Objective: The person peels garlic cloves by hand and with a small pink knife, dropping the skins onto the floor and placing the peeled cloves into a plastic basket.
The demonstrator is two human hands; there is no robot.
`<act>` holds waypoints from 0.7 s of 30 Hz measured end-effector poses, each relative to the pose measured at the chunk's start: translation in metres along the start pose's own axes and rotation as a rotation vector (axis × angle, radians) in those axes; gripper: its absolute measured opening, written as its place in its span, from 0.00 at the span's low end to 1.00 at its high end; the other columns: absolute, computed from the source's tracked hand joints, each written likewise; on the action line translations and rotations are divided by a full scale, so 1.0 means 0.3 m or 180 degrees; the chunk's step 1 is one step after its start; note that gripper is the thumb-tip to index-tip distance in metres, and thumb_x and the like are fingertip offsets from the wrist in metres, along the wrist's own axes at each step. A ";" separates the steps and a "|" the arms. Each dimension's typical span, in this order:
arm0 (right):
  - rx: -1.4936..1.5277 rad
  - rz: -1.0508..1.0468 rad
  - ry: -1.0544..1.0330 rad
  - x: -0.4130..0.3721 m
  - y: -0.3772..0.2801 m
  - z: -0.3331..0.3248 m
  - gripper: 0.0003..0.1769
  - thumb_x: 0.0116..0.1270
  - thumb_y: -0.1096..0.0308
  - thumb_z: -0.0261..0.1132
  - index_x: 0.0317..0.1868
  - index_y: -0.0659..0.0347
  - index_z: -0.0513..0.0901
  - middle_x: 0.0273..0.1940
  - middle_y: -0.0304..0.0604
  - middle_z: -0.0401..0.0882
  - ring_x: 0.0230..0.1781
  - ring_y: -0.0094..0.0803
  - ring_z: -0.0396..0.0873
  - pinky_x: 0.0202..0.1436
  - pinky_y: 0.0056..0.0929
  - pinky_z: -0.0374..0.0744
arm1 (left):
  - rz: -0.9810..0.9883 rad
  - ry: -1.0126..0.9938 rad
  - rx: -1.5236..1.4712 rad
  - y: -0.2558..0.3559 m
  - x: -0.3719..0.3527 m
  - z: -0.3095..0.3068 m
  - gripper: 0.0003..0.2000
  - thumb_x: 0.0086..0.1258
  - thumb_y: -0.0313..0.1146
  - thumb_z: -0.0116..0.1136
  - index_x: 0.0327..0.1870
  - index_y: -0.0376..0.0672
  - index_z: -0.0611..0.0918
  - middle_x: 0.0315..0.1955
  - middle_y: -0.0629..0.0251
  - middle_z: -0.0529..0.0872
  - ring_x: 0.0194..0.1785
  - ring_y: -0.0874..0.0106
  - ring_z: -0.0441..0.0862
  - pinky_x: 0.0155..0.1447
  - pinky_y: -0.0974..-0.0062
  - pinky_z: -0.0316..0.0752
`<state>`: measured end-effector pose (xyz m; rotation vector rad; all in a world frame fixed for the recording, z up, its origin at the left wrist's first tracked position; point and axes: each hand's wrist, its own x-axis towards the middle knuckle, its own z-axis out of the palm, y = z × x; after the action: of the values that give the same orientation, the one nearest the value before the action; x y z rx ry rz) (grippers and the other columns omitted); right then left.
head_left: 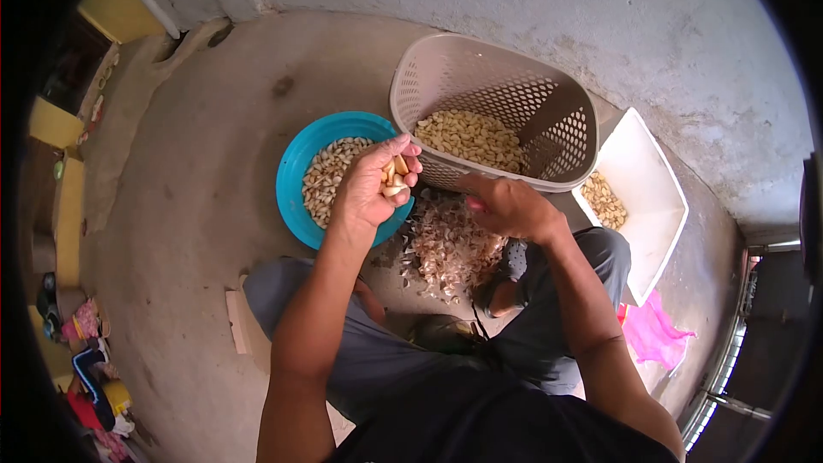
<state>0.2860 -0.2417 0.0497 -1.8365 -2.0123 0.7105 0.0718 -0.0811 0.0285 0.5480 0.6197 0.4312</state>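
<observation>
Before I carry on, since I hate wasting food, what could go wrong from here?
The left hand cups several loose, pale garlic cloves, apparently above the edge of the round blue plastic basin; a slip could mix them with the whitish cloves inside. Any that landed in the heap of papery brown skins on the grey-brown floor might get lost or dirty.

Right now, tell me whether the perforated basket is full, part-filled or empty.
Part-filled: pale cloves lie low inside the perforated basket, whose walls show bare above them.
</observation>
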 end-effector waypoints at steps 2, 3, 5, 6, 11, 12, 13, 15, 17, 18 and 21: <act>0.0060 0.0156 0.0072 0.000 0.015 -0.008 0.18 0.69 0.67 0.67 0.58 0.61 0.80 0.28 0.54 0.79 0.30 0.50 0.81 0.38 0.45 0.78 | 0.0015 0.0028 0.0111 -0.014 -0.004 0.016 0.13 0.73 0.43 0.68 0.37 0.40 0.84 0.28 0.64 0.85 0.26 0.76 0.80 0.17 0.81 0.64; 0.0093 0.0224 0.0111 0.003 0.021 -0.008 0.16 0.69 0.67 0.68 0.55 0.62 0.81 0.26 0.51 0.78 0.28 0.47 0.81 0.37 0.43 0.78 | 0.0023 0.0006 0.0217 -0.023 -0.004 0.025 0.13 0.73 0.42 0.68 0.37 0.40 0.84 0.27 0.64 0.85 0.25 0.76 0.80 0.17 0.81 0.64; 0.0631 0.0028 0.0337 0.009 0.044 0.001 0.13 0.67 0.68 0.70 0.50 0.63 0.82 0.26 0.48 0.77 0.26 0.41 0.80 0.33 0.37 0.77 | 0.0044 0.0051 0.0477 -0.049 -0.009 0.050 0.11 0.72 0.39 0.69 0.36 0.40 0.84 0.26 0.64 0.85 0.24 0.77 0.81 0.16 0.81 0.64; 0.0903 -0.0092 0.0441 0.018 0.052 0.002 0.12 0.66 0.69 0.71 0.47 0.63 0.83 0.25 0.47 0.76 0.25 0.39 0.79 0.32 0.35 0.77 | -0.0029 0.0041 0.0544 -0.072 -0.011 0.064 0.10 0.71 0.37 0.70 0.36 0.40 0.85 0.26 0.64 0.86 0.24 0.77 0.82 0.16 0.82 0.67; 0.2777 0.0828 0.0767 0.030 -0.015 -0.030 0.08 0.71 0.69 0.71 0.45 0.62 0.84 0.26 0.31 0.77 0.21 0.16 0.72 0.23 0.18 0.69 | -0.0431 -0.0040 0.0486 -0.203 -0.006 0.105 0.11 0.74 0.40 0.68 0.44 0.42 0.86 0.27 0.63 0.86 0.24 0.77 0.81 0.16 0.82 0.68; 0.2972 0.0860 0.0865 0.035 -0.015 -0.028 0.07 0.72 0.68 0.71 0.45 0.62 0.84 0.27 0.29 0.78 0.20 0.14 0.71 0.21 0.16 0.67 | -0.0496 -0.0115 0.0379 -0.211 -0.006 0.106 0.11 0.75 0.41 0.67 0.45 0.43 0.85 0.28 0.63 0.86 0.24 0.77 0.81 0.16 0.82 0.67; 0.2938 0.0892 0.0853 0.037 -0.018 -0.034 0.08 0.71 0.70 0.71 0.45 0.64 0.84 0.29 0.30 0.78 0.22 0.16 0.73 0.25 0.19 0.70 | -0.0476 -0.0108 0.0336 -0.212 -0.004 0.102 0.11 0.75 0.42 0.67 0.44 0.43 0.85 0.29 0.63 0.86 0.24 0.77 0.81 0.17 0.82 0.67; 0.2860 0.0931 0.0981 0.044 -0.024 -0.022 0.08 0.71 0.70 0.72 0.44 0.64 0.83 0.29 0.31 0.78 0.23 0.16 0.73 0.25 0.19 0.70 | -0.0452 -0.0116 0.0258 -0.212 -0.003 0.106 0.11 0.76 0.42 0.65 0.44 0.44 0.85 0.30 0.63 0.86 0.25 0.77 0.81 0.17 0.81 0.66; 0.2828 0.0871 0.1119 0.057 -0.008 0.007 0.08 0.70 0.70 0.73 0.44 0.64 0.84 0.29 0.31 0.79 0.23 0.16 0.73 0.24 0.19 0.70 | -0.0287 -0.0074 0.0497 -0.206 -0.009 0.115 0.11 0.76 0.42 0.65 0.44 0.44 0.84 0.31 0.64 0.85 0.25 0.77 0.81 0.17 0.81 0.66; 0.2686 0.0815 0.1067 0.062 0.000 0.012 0.08 0.70 0.70 0.73 0.43 0.63 0.84 0.29 0.31 0.79 0.23 0.16 0.73 0.24 0.19 0.70 | -0.0213 -0.0074 0.0604 -0.206 -0.012 0.122 0.11 0.76 0.42 0.66 0.44 0.43 0.84 0.31 0.64 0.85 0.25 0.77 0.81 0.17 0.81 0.66; 0.2762 0.0663 0.0903 0.072 0.002 0.012 0.07 0.72 0.70 0.72 0.44 0.64 0.84 0.29 0.32 0.80 0.23 0.17 0.74 0.25 0.19 0.71 | -0.0225 -0.0059 0.0539 -0.200 -0.014 0.129 0.11 0.76 0.41 0.65 0.44 0.43 0.84 0.32 0.65 0.85 0.25 0.77 0.81 0.18 0.81 0.67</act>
<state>0.2820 -0.2208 0.0445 -1.4879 -1.0669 1.0840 0.1063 -0.1433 0.0209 0.6884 0.6595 0.3084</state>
